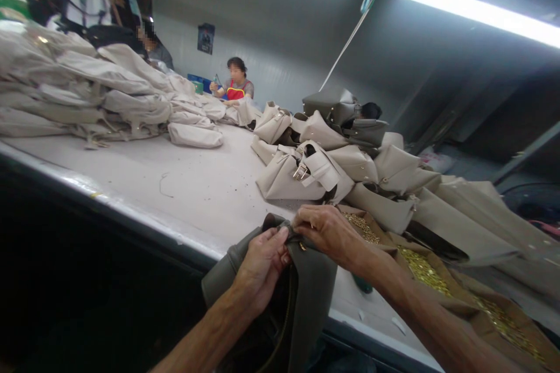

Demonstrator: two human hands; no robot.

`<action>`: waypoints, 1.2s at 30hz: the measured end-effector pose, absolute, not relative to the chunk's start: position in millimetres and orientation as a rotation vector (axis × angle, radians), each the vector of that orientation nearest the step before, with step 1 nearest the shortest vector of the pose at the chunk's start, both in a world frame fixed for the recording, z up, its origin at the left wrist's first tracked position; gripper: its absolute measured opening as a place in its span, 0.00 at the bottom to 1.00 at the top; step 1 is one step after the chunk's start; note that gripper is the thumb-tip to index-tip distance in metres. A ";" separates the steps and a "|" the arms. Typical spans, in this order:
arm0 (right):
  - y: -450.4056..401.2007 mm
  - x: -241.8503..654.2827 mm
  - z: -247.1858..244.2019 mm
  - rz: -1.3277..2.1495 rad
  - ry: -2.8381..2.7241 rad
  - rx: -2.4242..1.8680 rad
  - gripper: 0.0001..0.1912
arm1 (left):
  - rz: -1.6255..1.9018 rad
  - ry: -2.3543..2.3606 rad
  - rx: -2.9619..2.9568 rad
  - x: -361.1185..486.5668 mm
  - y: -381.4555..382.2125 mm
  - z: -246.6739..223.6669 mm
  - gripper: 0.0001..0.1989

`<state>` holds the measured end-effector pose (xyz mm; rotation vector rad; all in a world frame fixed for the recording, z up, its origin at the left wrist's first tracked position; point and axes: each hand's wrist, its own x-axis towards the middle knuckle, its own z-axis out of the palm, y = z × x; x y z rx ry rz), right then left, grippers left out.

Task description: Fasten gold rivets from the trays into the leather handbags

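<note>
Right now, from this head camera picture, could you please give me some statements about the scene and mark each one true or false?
1. The left hand and the right hand both hold a dark grey handbag. True.
2. The right hand touches the metal buckle. False: the buckle is on a beige handbag further along the table, apart from the hands.
3. Small gold pieces lie in brown trays to the right of the hands. True.
4. The co-worker at the far end of the table wears a blue apron. False: the co-worker wears a red apron.
</note>
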<state>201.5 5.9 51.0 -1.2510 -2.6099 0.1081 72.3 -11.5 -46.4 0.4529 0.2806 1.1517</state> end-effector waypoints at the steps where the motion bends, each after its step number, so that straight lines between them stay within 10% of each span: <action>1: 7.1 201.9 51.6 0.130 -2.598 -1.269 0.08 | 1.152 0.280 0.457 72.1 -11.6 -46.3 0.13; 36: 6.0 197.0 20.3 0.457 -2.016 -1.296 0.09 | 1.178 0.334 0.474 72.6 -11.2 -42.3 0.15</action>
